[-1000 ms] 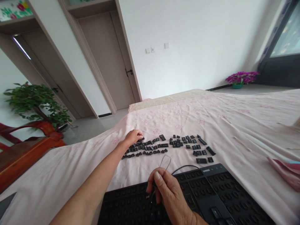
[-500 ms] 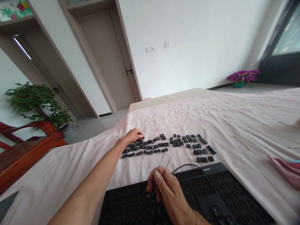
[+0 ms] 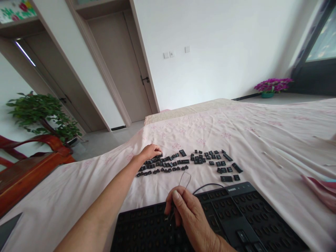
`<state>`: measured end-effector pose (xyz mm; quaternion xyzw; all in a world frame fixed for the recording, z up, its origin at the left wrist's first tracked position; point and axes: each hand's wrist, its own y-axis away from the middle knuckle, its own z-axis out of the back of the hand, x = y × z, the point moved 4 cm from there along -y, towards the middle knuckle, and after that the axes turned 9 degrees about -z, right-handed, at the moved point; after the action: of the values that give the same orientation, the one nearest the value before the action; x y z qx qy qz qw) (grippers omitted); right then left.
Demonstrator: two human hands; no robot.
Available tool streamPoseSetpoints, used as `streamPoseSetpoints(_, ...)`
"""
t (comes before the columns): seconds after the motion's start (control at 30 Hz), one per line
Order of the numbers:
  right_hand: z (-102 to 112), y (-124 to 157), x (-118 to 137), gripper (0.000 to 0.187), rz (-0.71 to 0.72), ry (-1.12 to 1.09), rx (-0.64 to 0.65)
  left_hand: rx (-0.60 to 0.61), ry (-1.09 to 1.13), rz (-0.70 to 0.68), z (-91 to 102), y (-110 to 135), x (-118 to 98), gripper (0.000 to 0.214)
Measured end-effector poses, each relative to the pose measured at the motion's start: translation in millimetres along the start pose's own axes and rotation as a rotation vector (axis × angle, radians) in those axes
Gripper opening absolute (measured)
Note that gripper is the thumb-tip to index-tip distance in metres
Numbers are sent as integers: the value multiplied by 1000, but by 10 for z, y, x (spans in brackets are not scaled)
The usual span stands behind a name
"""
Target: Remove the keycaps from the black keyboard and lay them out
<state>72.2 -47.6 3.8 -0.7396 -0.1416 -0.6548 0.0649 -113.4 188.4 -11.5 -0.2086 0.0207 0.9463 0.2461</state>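
Note:
My left hand (image 3: 151, 152) reaches out to the far left end of the loose black keycaps (image 3: 170, 163). Its fingers are pinched together on a small keycap, mostly hidden by the fingertips. Close to me, my right hand (image 3: 187, 208) is closed around a wire keycap puller (image 3: 185, 179). The thin wire loop sticks up beyond the thumb, and its other end points down over the keyboard. Beneath that hand lies the black keyboard (image 3: 225, 213), with most of its keycaps off and only a few left on near the bottom.
A pink patterned cloth (image 3: 210, 129) covers the surface. More keycaps (image 3: 223, 163) lie in rows behind the keyboard's right part. Cotton swabs (image 3: 273, 160) and a pink fabric piece (image 3: 319, 192) are at right. The keyboard's cable (image 3: 207, 184) curves behind it. A wooden chair (image 3: 36, 164) stands left.
Hardly anything differs. The left hand has shifted very slightly to the right at the keycaps; the right hand stays in place with the puller.

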Motion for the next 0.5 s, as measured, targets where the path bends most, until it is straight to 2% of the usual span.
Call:
streamPoseSetpoints(0.17, 14, 25, 23, 43, 17, -10, -24, -11, 13, 8, 24, 40, -41, 23)
streamPoseSetpoints(0.33, 35, 28, 74, 42, 47, -27, -64, -87, 7, 33, 122, 128, -144, 36)
streamPoseSetpoints(0.5, 70, 35, 158, 38, 73, 19, -63, -221, 60, 91, 262, 441, -366, 42)
